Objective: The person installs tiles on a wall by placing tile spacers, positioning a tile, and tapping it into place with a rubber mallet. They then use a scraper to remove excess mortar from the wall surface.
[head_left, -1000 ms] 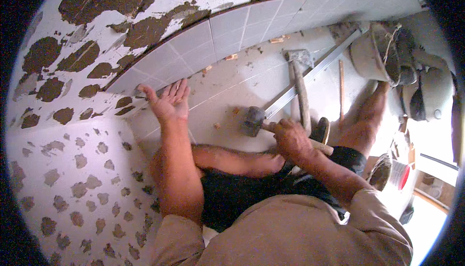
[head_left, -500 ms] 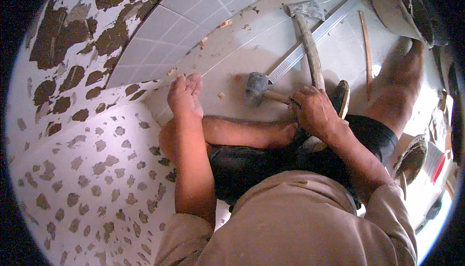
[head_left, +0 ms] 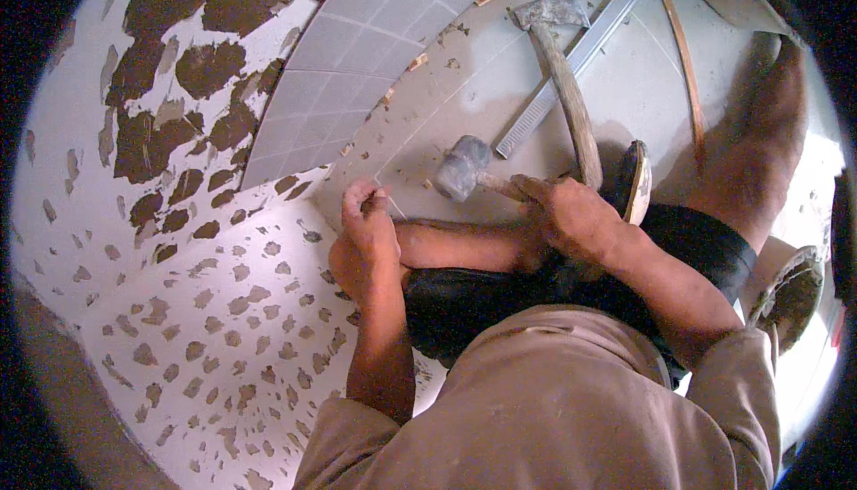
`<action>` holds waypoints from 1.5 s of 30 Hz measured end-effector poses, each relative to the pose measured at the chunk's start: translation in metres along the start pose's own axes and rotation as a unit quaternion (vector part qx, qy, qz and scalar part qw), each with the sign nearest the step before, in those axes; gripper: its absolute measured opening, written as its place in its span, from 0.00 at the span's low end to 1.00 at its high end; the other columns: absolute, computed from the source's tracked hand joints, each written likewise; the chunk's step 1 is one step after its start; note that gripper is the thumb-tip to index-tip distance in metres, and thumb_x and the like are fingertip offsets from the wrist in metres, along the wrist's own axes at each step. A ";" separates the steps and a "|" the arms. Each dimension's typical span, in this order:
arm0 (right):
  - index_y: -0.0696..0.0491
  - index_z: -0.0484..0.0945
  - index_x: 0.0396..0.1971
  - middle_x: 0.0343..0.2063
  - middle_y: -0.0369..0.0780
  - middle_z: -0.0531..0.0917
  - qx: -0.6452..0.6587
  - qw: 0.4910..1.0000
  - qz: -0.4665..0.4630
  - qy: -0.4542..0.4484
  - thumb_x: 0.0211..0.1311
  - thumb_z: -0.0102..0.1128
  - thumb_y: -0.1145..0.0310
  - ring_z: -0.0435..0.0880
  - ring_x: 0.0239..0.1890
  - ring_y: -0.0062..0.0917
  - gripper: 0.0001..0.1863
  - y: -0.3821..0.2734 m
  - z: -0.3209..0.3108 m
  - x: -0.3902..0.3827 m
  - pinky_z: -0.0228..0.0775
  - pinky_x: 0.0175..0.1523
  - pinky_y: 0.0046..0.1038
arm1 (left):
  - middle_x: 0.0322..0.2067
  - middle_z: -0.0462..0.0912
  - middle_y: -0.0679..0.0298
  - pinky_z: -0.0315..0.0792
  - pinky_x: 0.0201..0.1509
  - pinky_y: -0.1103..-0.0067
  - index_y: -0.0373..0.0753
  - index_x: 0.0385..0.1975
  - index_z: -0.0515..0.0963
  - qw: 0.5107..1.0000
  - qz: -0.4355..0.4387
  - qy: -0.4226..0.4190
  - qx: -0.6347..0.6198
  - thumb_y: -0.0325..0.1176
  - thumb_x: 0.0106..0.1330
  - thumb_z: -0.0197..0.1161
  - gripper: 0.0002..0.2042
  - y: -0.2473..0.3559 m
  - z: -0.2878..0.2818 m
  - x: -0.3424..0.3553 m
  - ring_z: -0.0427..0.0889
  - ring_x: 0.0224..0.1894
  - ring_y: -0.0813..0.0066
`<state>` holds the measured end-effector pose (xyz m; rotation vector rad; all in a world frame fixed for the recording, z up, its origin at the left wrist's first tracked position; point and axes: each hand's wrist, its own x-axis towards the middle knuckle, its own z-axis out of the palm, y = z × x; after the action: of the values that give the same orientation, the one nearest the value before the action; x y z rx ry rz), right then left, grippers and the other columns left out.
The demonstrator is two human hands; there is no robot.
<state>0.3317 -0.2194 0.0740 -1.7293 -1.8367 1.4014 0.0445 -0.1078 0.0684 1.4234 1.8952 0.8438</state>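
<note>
In the head view, we see that over the last second the left hand (head_left: 370,222) has come away from the lower edge of the grey tiles (head_left: 344,88) and now sits low beside the shin, its fingers curled inward; the view is grainy there, so we cannot tell whether they pinch anything small. The right hand (head_left: 580,218) keeps its fingers wrapped round the wooden handle of the mallet (head_left: 462,169), whose head hangs just above or on the floor (head_left: 446,115), out past the shin. For the work in hand, this means that neither hand nor mallet touches the tiles at present, as they stand against the wall to the left. As for materials, we find the mallet head blunt, rounded and dusty grey, and the tiles flat and smooth, crossed by a pale grid. Rough brown mortar patches (head_left: 210,70) blot the white wall above them, while the adjoining white wall (head_left: 241,311) is pitted with small ragged marks. Beyond the mallet, a hatchet-like tool (head_left: 569,88) with a worn wooden shaft lies across a long, straight metal bar (head_left: 527,124), near a thin reddish wooden strip (head_left: 686,79).
</note>
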 end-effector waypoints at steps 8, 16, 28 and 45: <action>0.62 0.72 0.46 0.33 0.55 0.81 0.194 0.961 -0.102 0.166 0.57 0.56 0.69 0.79 0.38 0.53 0.18 -0.043 -0.037 -0.007 0.71 0.45 0.46 | 0.42 0.82 0.50 0.72 0.51 0.74 0.28 0.43 0.77 0.987 -0.041 -0.048 0.146 0.38 0.68 0.58 0.16 0.004 -0.008 -0.006 0.81 0.47 0.65; 0.64 0.72 0.39 0.31 0.51 0.77 0.155 0.958 -0.198 0.139 0.54 0.66 0.58 0.77 0.34 0.46 0.24 -0.091 -0.038 -0.003 0.69 0.42 0.39 | 0.39 0.83 0.52 0.74 0.48 0.76 0.27 0.40 0.77 0.973 -0.125 -0.131 -0.146 0.40 0.68 0.58 0.17 -0.033 -0.002 0.018 0.82 0.42 0.66; 0.64 0.75 0.43 0.41 0.52 0.77 0.101 0.974 -0.181 0.086 0.40 0.73 0.43 0.72 0.49 0.43 0.40 -0.114 -0.011 -0.010 0.58 0.57 0.41 | 0.34 0.84 0.55 0.77 0.46 0.75 0.29 0.39 0.77 0.951 -0.156 -0.034 -0.265 0.37 0.66 0.60 0.14 -0.018 -0.017 0.020 0.84 0.37 0.68; 0.64 0.57 0.64 0.58 0.52 0.71 0.617 0.786 0.009 0.030 0.39 0.54 0.19 0.73 0.59 0.42 0.66 -0.125 -0.005 -0.006 0.67 0.63 0.38 | 0.33 0.83 0.55 0.77 0.40 0.76 0.28 0.31 0.79 0.945 -0.021 0.181 -0.272 0.30 0.58 0.63 0.09 -0.032 -0.078 0.121 0.82 0.35 0.68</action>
<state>0.2589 -0.2009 0.1742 -0.9972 -0.4635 1.8333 -0.0633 -0.0077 0.0784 0.9289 1.7330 1.5471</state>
